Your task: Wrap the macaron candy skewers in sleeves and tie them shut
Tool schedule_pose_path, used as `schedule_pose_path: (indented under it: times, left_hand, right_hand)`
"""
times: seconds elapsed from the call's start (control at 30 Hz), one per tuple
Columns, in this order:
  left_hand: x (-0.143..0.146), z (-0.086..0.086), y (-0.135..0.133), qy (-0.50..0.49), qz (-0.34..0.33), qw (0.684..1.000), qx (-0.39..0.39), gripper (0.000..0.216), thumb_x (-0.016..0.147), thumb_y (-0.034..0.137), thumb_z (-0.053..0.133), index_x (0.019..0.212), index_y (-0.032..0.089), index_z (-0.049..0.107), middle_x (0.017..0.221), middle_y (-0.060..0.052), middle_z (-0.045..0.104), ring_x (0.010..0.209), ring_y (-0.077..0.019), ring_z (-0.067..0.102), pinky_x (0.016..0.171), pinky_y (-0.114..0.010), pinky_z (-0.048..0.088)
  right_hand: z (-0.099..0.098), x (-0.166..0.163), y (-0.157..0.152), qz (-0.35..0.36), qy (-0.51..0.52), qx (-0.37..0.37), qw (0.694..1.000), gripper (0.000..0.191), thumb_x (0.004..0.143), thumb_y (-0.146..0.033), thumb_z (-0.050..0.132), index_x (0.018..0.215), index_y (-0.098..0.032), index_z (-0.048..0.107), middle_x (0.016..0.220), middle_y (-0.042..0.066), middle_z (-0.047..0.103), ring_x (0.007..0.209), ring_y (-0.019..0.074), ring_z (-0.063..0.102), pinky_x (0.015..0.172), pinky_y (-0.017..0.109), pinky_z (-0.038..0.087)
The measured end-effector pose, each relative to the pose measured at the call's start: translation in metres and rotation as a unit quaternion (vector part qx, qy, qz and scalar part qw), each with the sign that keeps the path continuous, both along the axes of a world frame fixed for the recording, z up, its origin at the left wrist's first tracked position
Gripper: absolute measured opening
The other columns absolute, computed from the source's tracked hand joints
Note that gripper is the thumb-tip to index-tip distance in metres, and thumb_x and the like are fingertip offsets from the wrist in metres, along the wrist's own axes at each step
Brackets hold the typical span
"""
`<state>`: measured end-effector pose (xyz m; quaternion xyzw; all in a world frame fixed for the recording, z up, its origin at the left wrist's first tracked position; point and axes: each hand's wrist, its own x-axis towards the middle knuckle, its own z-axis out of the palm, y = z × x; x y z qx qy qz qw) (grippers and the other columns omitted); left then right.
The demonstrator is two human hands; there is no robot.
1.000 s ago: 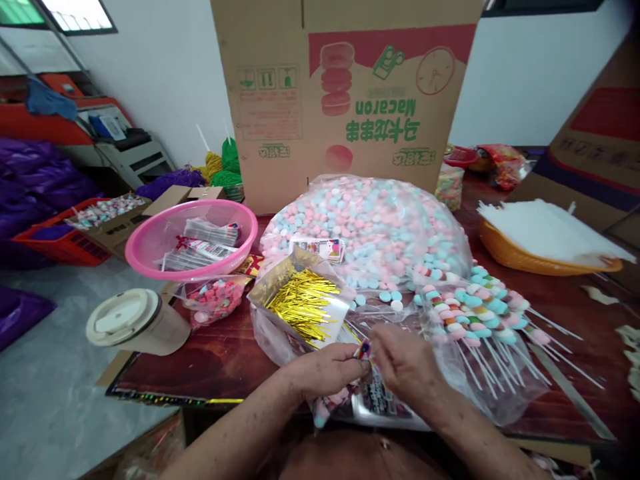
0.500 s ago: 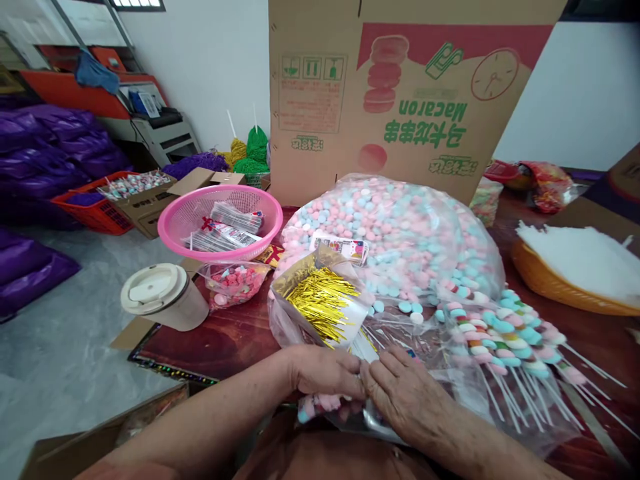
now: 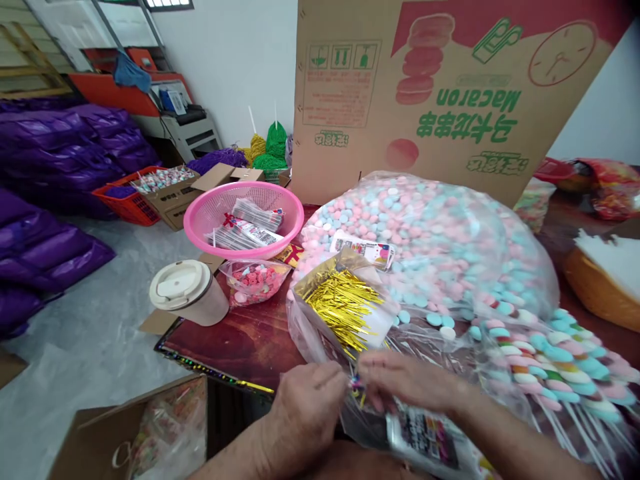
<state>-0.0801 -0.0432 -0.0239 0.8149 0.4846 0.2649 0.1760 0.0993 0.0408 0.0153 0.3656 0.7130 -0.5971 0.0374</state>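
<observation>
Low at the table's front edge, my left hand (image 3: 311, 403) is closed in a fist-like pinch at the gathered end of a clear plastic bag (image 3: 363, 427). My right hand (image 3: 400, 380), blurred by motion, curls its fingers beside that end; what they hold is hidden. A small colourful bit and a glint of gold show between the hands. The bag bears a dark printed label (image 3: 425, 433) and lies under my right wrist. Just beyond the hands, gold twist ties (image 3: 343, 307) fill an open box (image 3: 315, 283).
A large bag of pink and blue candies (image 3: 425, 227) lies behind, before a tall carton (image 3: 350, 73). Candy skewers (image 3: 560, 360) lie right. A pink basket (image 3: 193, 220), a lidded cup (image 3: 213, 303) and a small candy bag (image 3: 255, 283) stand left. An open carton (image 3: 95, 427) is below.
The view has swung left. My hands, earlier pressed together over the bag, are now slightly apart at its gathered end. The bag's printed label has come into view under my right wrist.
</observation>
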Motion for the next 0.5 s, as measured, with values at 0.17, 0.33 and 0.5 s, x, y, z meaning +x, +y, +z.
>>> schedule_pose_path:
  times: [0.17,0.33,0.5]
  left_hand:
    - [-0.007,0.008,0.0,-0.386,0.3,0.81,-0.323,0.024,0.075,0.038,0.053,0.079,0.015,0.059,0.054,-0.002,0.058,0.042,-0.0091,0.047,0.039,-0.019,0.034]
    - [-0.007,0.018,0.006,-0.513,0.383,0.668,-0.379,0.037,0.06,0.043,0.064,0.08,0.014,0.056,0.046,-0.003,0.058,0.032,-0.0056,0.037,0.031,-0.014,0.018]
    - [-0.005,0.025,0.014,-0.547,0.359,0.656,-0.375,0.037,0.056,0.042,0.068,0.077,0.013,0.058,0.046,-0.003,0.058,0.031,-0.006,0.04,0.03,-0.013,0.02]
  right_hand:
    - [-0.02,-0.046,0.054,0.033,-0.126,0.456,0.88,0.021,0.084,-0.015,0.04,0.072,-0.015,0.057,0.084,0.008,0.059,0.084,0.0178,0.051,0.074,0.028,0.038]
    - [-0.04,-0.067,0.059,0.013,-0.146,0.466,0.873,0.019,0.079,-0.008,0.044,0.074,-0.011,0.062,0.085,0.014,0.059,0.087,0.0229,0.051,0.072,0.031,0.035]
    - [-0.03,-0.043,0.066,-0.043,-0.122,0.437,0.89,0.02,0.084,-0.015,0.039,0.073,-0.015,0.056,0.079,0.007,0.058,0.073,0.0152,0.051,0.065,0.025,0.033]
